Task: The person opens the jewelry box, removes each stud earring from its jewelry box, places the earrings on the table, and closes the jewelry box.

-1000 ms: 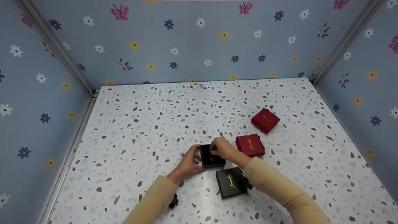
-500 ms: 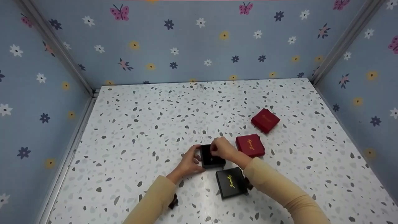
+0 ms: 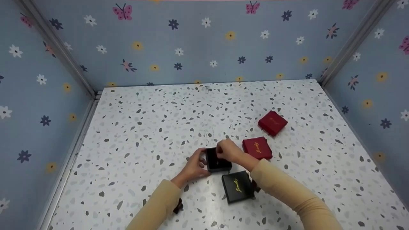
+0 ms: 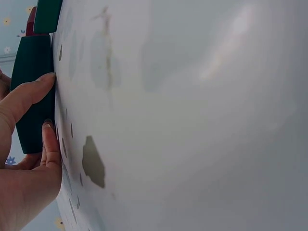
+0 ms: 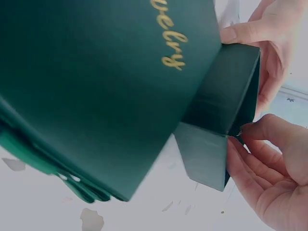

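My left hand grips the near-left side of an open dark green jewelry box base, thumb and fingers on its outer walls. Over the far right part of that base bends my right hand, its thumb and index finger pinching at the inside edge. A small shiny thing shows at those fingertips in the right wrist view; its kind is too small to tell. The box's dark lining carries a faint glint. Just below lies the matching lid, with gold lettering and a green ribbon bow at its side.
Two red jewelry boxes with gold lettering, a nearer one and a farther one, lie to the right of the hands. The speckled white tabletop is bordered by flowered blue panels at the back and both sides.
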Demonstrator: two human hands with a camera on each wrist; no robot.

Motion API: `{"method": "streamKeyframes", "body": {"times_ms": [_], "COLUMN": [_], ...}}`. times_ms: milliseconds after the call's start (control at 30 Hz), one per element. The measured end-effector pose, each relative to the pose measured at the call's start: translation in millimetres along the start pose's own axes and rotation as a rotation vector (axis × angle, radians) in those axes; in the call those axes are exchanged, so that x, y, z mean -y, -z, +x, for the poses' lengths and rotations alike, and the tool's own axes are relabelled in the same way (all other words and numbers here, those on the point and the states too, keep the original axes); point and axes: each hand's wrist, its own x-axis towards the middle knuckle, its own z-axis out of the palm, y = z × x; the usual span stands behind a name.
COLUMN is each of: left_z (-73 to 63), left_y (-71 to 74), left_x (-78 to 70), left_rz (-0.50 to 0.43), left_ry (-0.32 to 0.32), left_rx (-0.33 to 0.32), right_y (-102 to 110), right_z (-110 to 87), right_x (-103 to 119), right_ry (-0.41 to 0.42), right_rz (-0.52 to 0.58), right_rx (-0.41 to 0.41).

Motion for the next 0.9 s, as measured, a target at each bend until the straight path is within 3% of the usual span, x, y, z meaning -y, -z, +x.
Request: {"method": "streamKeyframes", "body": {"times_ms": [400, 667, 900], "left_z": [0.4, -0.2, 0.0], "left_y": [-0.1, -0.2, -0.5], "left_x": [-1.6, -1.9, -3.3], "left_rz": [0.025, 0.012, -0.003], "left_ry": [0.015, 0.006, 0.027], "left_rx": [-0.004, -0.007, -0.004], "right_y": [21, 31, 39], "right_z": [7.6, 19.8, 32.6], "right_x": [-1, -7, -17], "right_ry": [-0.049, -0.028, -0.127], "right_rz": [0.019, 0.041, 0.086], "right_rx": [0.04, -0.005, -0.002]}}
